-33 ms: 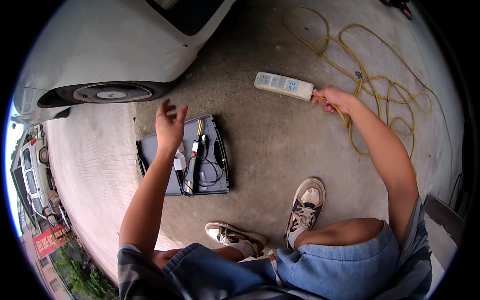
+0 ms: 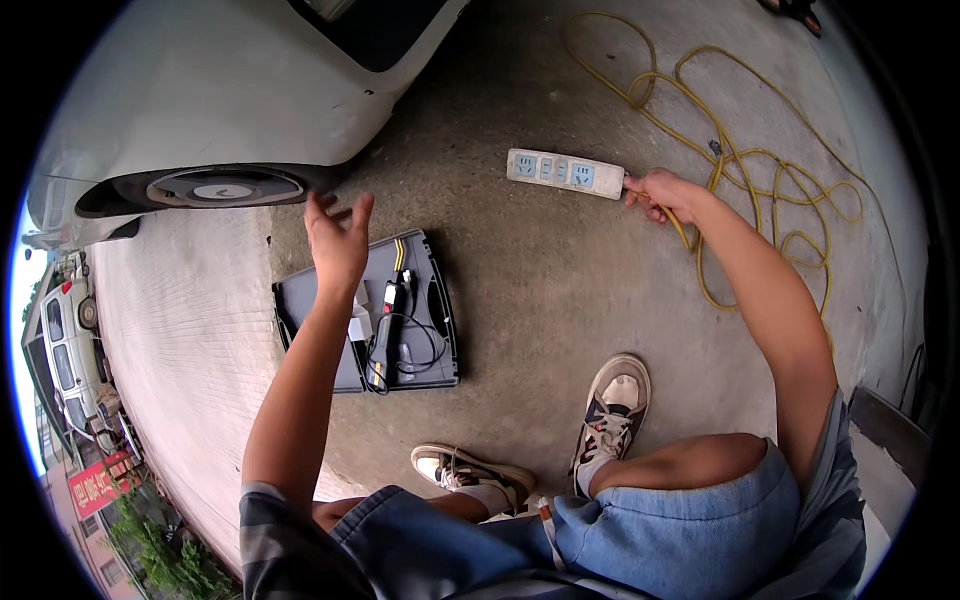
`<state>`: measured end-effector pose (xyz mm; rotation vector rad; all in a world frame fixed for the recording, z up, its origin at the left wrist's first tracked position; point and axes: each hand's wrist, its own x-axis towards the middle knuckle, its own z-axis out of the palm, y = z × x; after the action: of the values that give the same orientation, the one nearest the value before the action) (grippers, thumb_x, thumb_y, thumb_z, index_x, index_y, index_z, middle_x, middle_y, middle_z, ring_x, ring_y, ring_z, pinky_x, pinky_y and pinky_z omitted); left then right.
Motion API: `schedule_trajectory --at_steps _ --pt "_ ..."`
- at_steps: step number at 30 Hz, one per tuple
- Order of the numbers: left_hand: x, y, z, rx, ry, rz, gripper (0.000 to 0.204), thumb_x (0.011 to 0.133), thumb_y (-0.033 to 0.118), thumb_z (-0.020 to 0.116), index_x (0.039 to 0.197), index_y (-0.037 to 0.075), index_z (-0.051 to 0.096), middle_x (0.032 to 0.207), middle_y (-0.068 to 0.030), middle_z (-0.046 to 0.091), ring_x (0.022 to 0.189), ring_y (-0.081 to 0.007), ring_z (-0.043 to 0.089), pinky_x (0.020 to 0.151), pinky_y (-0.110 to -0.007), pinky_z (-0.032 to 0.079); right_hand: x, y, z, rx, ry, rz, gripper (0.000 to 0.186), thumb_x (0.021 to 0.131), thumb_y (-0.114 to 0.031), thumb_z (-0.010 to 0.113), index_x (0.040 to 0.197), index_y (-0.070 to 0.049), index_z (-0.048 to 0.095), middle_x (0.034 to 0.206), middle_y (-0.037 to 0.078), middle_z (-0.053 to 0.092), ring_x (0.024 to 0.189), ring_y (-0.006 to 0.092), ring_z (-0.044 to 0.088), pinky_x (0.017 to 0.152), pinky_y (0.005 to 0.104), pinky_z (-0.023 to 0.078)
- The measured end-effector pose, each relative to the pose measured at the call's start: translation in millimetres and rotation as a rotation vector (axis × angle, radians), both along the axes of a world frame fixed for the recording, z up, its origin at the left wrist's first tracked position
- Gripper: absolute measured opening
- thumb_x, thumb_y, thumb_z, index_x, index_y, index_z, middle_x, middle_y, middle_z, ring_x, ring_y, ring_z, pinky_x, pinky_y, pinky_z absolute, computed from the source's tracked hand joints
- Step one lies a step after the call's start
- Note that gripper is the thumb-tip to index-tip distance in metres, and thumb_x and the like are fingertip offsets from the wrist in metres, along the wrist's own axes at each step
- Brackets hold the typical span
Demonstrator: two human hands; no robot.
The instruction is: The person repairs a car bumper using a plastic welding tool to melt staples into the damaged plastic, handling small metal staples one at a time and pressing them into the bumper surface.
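Observation:
My right hand (image 2: pixel 662 196) is closed round the yellow cord where it enters the end of a white power strip (image 2: pixel 607 180). Blue sockets on the strip face up toward me, and the strip sticks out to the left of the hand. My left hand (image 2: pixel 338 240) is raised with fingers apart and slightly bent, holding nothing. Just below that hand, a grey plastic case (image 2: pixel 425 370) lies on the ground. On the case rests a black handheld tool (image 2: pixel 387 335) with a red part and a thin black cable, beside a small white box (image 2: pixel 360 323), partly hidden by my left forearm.
A pale car (image 2: pixel 230 100) with its wheel (image 2: pixel 225 190) stands at the upper left, close to my left hand. Loops of yellow cord (image 2: pixel 735 170) sprawl over the concrete at the right. My shoes (image 2: pixel 610 410) are below. A white van (image 2: pixel 68 350) stands far left.
The power strip has shifted very slightly left and rolled so its socket face shows more fully. My left hand has moved slightly, its fingers still apart.

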<state>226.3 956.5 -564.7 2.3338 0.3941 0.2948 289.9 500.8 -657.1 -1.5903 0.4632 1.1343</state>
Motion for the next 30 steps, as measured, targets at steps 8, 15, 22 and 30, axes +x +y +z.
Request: schedule_trajectory --at_steps 8,15,22,30 --pt "78 -48 -16 -0.188 -0.545 0.174 0.108 0.06 0.021 0.093 0.139 -0.005 0.024 0.137 -0.0202 0.027 0.128 -0.033 0.035 0.11 -0.039 0.032 -23 20 10 -0.681 -0.616 0.363 0.037 0.092 -0.039 0.059 0.098 -0.002 0.062 0.084 0.02 0.067 0.078 0.0363 0.066 0.072 0.0467 0.052" --pt "86 -52 -18 -0.348 -0.599 0.133 0.093 0.067 0.012 0.088 0.131 0.0 0.023 0.132 -0.0207 0.039 0.12 -0.0318 0.044 0.11 -0.043 0.037 -44 24 8 -0.699 -0.887 0.445 0.047 0.088 -0.018 0.059 0.133 -0.01 0.048 0.108 0.022 0.064 0.102 0.0396 0.06 0.087 0.0484 0.048" --pt "79 -53 -15 -0.185 -0.577 0.255 0.082 0.07 0.01 0.086 0.126 -0.002 0.027 0.125 -0.0213 0.042 0.115 -0.0304 0.048 0.105 -0.038 0.043 -11 13 7 -0.324 -0.707 0.504 0.03 0.083 -0.005 0.057 0.112 0.0 0.064 0.086 0.023 0.065 0.09 0.0368 0.064 0.079 0.0418 0.05" --pt "81 -61 -7 -0.149 -0.502 0.315 0.083 0.072 0.012 0.086 0.126 -0.003 0.025 0.123 -0.022 0.042 0.113 -0.0314 0.051 0.103 -0.039 0.044 -16 21 0 -0.5 -0.8 0.433 0.045 0.09 -0.008 0.054 0.135 -0.009 0.051 0.121 0.02 0.058 0.119 0.0331 0.052 0.101 0.0402 0.043"
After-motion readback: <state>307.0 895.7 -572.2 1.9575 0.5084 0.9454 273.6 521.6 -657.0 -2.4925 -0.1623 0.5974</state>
